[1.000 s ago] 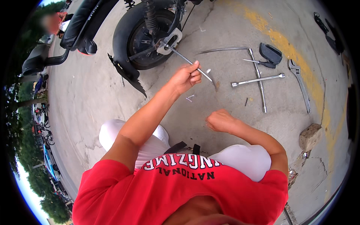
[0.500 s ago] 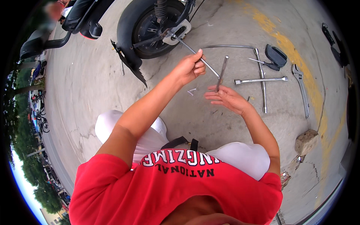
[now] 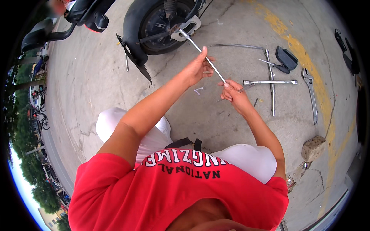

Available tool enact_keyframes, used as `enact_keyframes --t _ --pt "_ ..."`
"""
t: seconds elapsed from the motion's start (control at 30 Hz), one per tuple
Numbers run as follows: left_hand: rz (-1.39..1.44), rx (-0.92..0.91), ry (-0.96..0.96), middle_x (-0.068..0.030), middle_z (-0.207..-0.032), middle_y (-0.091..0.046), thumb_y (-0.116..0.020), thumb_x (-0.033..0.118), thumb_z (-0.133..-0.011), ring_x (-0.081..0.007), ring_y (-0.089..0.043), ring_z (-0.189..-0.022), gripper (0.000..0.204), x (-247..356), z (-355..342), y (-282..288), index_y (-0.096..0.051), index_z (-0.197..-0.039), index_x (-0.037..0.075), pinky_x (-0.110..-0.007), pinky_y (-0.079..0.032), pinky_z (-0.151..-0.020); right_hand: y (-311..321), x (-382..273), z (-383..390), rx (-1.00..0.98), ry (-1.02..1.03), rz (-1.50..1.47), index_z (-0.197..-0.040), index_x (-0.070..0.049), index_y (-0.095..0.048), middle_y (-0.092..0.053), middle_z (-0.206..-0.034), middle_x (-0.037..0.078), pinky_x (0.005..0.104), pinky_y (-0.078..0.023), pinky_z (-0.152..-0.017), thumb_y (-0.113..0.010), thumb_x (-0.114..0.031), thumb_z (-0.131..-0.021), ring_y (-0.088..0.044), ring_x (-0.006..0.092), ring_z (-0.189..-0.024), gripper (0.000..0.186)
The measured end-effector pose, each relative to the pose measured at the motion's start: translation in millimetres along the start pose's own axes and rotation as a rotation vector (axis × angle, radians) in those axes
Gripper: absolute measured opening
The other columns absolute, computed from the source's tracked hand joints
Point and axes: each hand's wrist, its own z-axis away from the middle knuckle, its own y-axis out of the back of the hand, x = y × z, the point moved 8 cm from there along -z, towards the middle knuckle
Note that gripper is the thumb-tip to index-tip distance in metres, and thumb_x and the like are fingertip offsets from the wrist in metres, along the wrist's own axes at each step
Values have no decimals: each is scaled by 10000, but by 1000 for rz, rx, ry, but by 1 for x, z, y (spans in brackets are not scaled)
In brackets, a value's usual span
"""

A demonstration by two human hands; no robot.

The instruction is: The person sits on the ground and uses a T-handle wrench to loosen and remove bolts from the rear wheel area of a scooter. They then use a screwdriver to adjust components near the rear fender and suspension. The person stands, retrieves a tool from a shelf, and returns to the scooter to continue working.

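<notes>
A long steel socket wrench angles from the metal bracket on the scooter's black wheel down toward me. My right hand is closed on its near end, where a thin crossbar passes through the fingers. My left hand lies at the shaft higher up, thumb raised and fingers loosened and apart around it. On the concrete to my right are a cross wrench, a bent steel bar, a screwdriver, an adjustable wrench and a black case.
A torn black flap hangs beside the wheel. A black scooter stands at upper left, with a blurred person behind it. A broken stone block lies at my lower right. Trees and parked bikes line the far left.
My right hand has risen from low and empty to the wrench's near end and closed on it; the crossbar swung from upright to slanting. My left hand's fingers have loosened on the shaft.
</notes>
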Motion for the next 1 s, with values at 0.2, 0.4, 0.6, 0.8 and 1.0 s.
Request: enact_keyframes --t 0.2,0.4,0.6,0.8,1.0 --pt "644 256 -337 -202 -1213 -528 -386 350 -979 -321 -496 -1153 454 53 -20 68 -432 -1187 -51 -470 -389 -1009 23 3 29 0 -63 85 -1039 19 -554 -314 -573 -49 266 -412 -641 -467 -254 -965 -309 68 -531 296" --pt "481 252 -193 -165 -1085 -590 -438 239 -969 -316 -572 -1028 252 7 -60 59 -507 -1016 0 -511 -429 -968 58 17 65 35 -135 75 -1032 8 -561 -323 -586 -53 265 -413 -650 -472 -287 -958 -318 66 -544 316" --pt "205 444 19 -131 -966 -640 -459 194 -942 -284 -610 -959 181 -53 -113 38 -558 -969 45 -432 -457 -894 94 59 107 113 -147 -141 -1041 0 -551 -323 -584 -52 276 -420 -645 -455 -257 -967 -321 71 -537 284" --pt "-205 209 118 -100 -885 -643 -585 186 -895 -204 -616 -788 163 -53 -189 -11 -590 -962 38 -329 -508 -698 118 94 152 217 -180 -309 -1010 -13 -547 -328 -587 -50 283 -427 -646 -446 -242 -973 -319 70 -530 253" --pt "-679 201 -88 -75 -825 -614 -696 267 -812 -167 -577 -694 304 -43 -173 -91 -581 -934 13 -283 -466 -631 116 100 147 256 -168 -300 -1011 -25 -531 -325 -589 -55 282 -423 -645 -461 -247 -970 -319 68 -533 237"
